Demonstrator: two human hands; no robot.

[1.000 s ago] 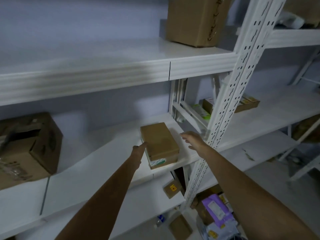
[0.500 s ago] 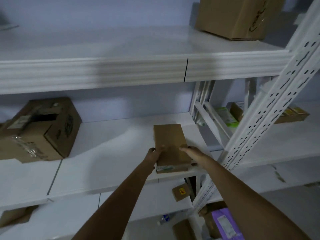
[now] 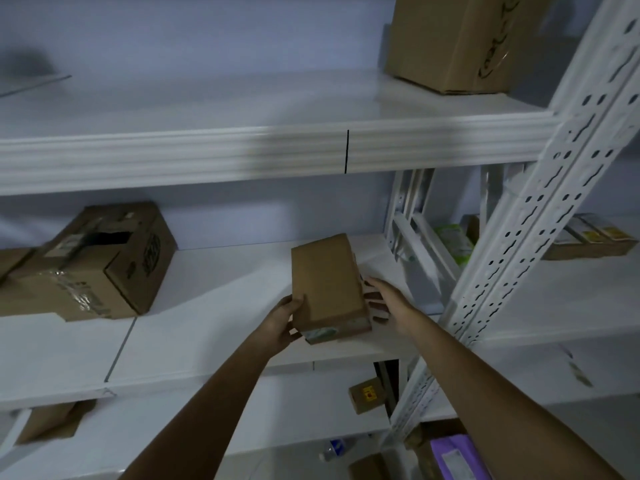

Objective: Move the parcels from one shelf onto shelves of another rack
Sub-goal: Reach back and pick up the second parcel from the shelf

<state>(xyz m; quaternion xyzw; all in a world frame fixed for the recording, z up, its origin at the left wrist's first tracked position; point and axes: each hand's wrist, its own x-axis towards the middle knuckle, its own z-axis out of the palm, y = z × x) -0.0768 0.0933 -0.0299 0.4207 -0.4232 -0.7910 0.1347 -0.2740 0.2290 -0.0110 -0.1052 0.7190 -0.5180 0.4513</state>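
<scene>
A small brown cardboard parcel [image 3: 327, 287] is at the front right of the middle white shelf [image 3: 214, 313], its far end tilted up off the board. My left hand [image 3: 284, 318] grips its near left corner, thumb on top. My right hand [image 3: 384, 301] presses flat against its right side, fingers spread. Both forearms reach up from the bottom of the view.
A large taped box [image 3: 100, 261] lies at the left of the same shelf. Another big box [image 3: 460, 39] stands on the upper shelf. A perforated white upright [image 3: 540, 216] rises just right of my hands. Small boxes [image 3: 592, 240] sit on the neighbouring rack; more parcels [image 3: 367, 393] lie below.
Both hands have closed in on the parcel from either side and taken hold of it. Its far end has lifted and it has slid toward the shelf's front edge.
</scene>
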